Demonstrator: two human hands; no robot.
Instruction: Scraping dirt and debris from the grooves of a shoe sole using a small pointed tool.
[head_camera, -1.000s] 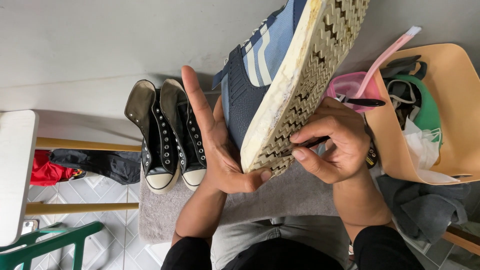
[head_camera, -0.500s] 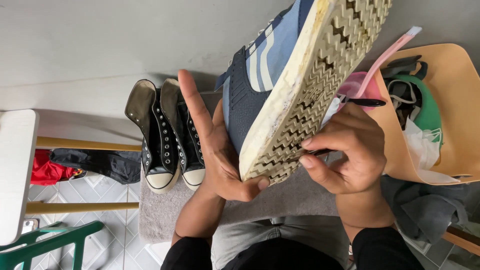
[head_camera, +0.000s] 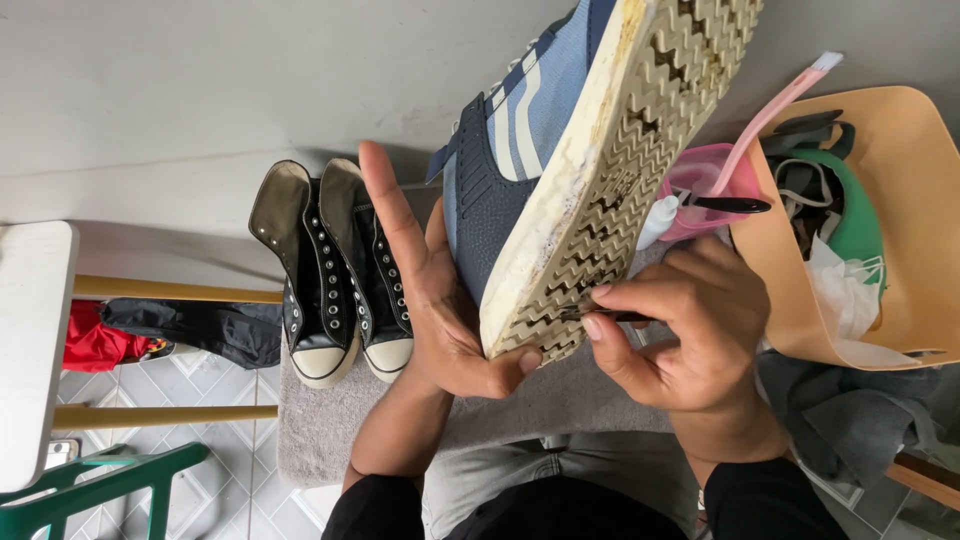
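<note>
1. Left hand (head_camera: 440, 300) has its grip cupped around the heel of the blue sneaker (head_camera: 560, 170), thumb on the sole edge, fingers straight up.
2. Right hand (head_camera: 690, 330) pinches a thin dark tool (head_camera: 600, 315) against the sneaker's cream tread.
3. Black high-top shoes (head_camera: 335, 270) stand left on a grey mat (head_camera: 560, 400); a pink cup (head_camera: 700, 190) and tan basket (head_camera: 900, 330) sit right.

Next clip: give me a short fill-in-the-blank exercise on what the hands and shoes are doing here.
1. The left hand props up a ____ sneaker with its sole turned to the camera.
2. The right hand pokes a thin dark tool into the sole's ____.
3. The pair of black high-top shoes stands on a ____ mat.

Missing words: blue; grooves; grey
</note>
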